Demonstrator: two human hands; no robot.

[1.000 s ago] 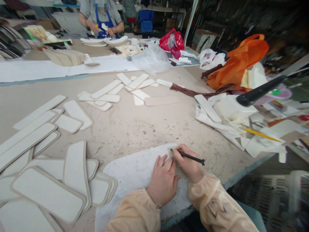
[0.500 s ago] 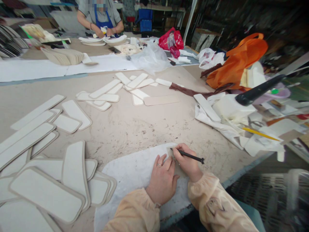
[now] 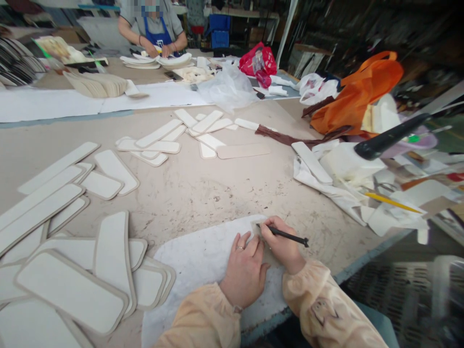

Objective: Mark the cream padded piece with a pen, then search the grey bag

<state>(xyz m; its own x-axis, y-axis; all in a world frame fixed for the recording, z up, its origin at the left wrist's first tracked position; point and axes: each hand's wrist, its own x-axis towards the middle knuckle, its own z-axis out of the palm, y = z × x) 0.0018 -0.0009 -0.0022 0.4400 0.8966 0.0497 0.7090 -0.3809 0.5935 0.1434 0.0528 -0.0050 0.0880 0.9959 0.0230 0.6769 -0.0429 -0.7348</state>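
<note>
A white sheet with a rounded far edge (image 3: 203, 251) lies on the table in front of me. My left hand (image 3: 244, 270) rests flat on it, fingers stretched forward over a small, pale translucent piece (image 3: 255, 226) that is mostly hidden. Pinched in my right hand (image 3: 284, 244) is a slim black pen-like tool (image 3: 290, 235), its tip down at that piece beside my left fingertips. Whether the tip is a nib or a blade is too small to tell. Left of the sheet lie overlapping white panels with beige borders (image 3: 70, 290).
More white panels (image 3: 157, 133) lie farther back. On the right are a white container with a black handle (image 3: 353, 162), a yellow pencil-like stick (image 3: 393, 202) and an orange bag (image 3: 358, 96). Across the table a person in a blue apron (image 3: 159, 36) handles white pieces.
The whole view has shifted very slightly. Both hands and the black tool keep nearly the same place on the sheet.
</note>
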